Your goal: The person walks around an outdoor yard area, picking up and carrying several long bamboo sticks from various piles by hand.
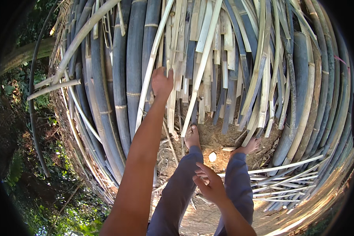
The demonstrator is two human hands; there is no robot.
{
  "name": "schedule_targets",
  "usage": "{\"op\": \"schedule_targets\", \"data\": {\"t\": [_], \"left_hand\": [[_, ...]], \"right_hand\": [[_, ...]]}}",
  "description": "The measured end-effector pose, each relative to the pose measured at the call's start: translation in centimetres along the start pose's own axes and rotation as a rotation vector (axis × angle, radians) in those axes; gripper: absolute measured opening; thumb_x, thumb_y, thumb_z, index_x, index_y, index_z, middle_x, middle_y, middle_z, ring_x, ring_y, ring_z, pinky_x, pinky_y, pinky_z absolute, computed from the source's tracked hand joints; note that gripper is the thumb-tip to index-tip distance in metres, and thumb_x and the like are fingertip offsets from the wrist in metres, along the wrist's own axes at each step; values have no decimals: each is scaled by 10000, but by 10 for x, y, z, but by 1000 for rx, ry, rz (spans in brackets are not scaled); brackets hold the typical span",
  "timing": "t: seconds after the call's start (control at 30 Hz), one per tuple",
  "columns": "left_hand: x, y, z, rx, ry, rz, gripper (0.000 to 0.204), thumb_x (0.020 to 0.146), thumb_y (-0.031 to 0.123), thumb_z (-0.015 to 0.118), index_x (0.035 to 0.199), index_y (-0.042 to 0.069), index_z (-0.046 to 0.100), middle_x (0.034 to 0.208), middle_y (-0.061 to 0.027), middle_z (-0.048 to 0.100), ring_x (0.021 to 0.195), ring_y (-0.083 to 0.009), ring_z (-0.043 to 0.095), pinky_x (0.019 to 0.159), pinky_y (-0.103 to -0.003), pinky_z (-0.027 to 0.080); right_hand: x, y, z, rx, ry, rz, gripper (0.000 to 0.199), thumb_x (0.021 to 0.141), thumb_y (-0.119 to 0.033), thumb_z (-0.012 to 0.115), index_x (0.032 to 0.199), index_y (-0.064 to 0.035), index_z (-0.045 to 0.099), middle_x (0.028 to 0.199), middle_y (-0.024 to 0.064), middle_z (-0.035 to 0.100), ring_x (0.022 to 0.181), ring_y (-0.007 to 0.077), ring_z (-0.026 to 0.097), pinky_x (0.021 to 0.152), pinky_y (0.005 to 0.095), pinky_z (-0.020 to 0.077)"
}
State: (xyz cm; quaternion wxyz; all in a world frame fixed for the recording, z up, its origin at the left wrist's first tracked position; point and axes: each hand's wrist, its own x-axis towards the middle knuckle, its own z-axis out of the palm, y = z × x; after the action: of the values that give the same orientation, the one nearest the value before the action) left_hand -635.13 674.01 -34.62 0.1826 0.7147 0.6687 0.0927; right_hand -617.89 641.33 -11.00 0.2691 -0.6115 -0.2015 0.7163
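Note:
My left hand (162,82) reaches out over a bundle of split bamboo strips (206,55), its fingers curled down and its thumb pointing away from me. What it grips, if anything, is hidden beneath it. Just left of it runs a long pale strip (144,94); another long pale strip (202,72) slants down toward my foot. My right hand (211,183) hovers before my legs, fingers loosely bent and apart, holding nothing. The strips are pale inside and dark on the skin side, their near ends uneven.
Thick dark bamboo poles (133,59) lie left of the strips, with more poles (322,78) at the right. Thin pale strips (291,183) lie crosswise at lower right. My bare feet (192,137) stand on brown soil (220,135). Green plants (43,169) grow at the left.

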Motion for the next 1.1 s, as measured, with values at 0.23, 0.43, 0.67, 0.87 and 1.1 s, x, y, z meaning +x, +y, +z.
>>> {"op": "schedule_targets", "data": {"t": [0.23,0.43,0.67,0.87,1.1], "left_hand": [[108,62,31,188,-159,-98,689,865,508,659,1205,-80,542,1245,-305,561,1143,-412,584,984,-468,468],[121,86,14,335,-358,-188,489,913,357,542,1145,-73,562,1127,-340,618,1109,-397,626,981,-420,489],[131,57,-3,121,-326,-241,563,943,477,441,1123,-7,665,1142,-264,658,1112,-429,605,999,-457,445],[119,60,23,106,-345,-120,986,823,714,599,1421,-49,412,1443,-266,442,1295,-431,463,1078,-460,401],[116,67,43,-13,-346,-153,844,798,521,774,1323,-83,504,1111,-230,667,1030,-330,655,917,-397,504]], "right_hand": [[30,3,-36,-456,160,-166,547,908,-298,675,1347,-12,518,1106,198,647,1053,342,631,902,421,494],[35,-18,-44,-227,162,-175,557,913,-291,677,1366,-14,509,1154,204,641,1081,320,637,913,402,497],[45,-25,-42,-145,137,-148,557,912,-279,680,1378,-30,504,1183,208,635,1090,308,642,924,391,498],[41,-42,-52,-117,143,-185,550,911,-278,681,1367,-21,511,1153,206,644,1070,307,644,914,390,499],[43,-30,-54,-71,149,-154,529,915,-317,660,1335,-22,531,1184,214,639,1083,331,638,904,395,499]]}}
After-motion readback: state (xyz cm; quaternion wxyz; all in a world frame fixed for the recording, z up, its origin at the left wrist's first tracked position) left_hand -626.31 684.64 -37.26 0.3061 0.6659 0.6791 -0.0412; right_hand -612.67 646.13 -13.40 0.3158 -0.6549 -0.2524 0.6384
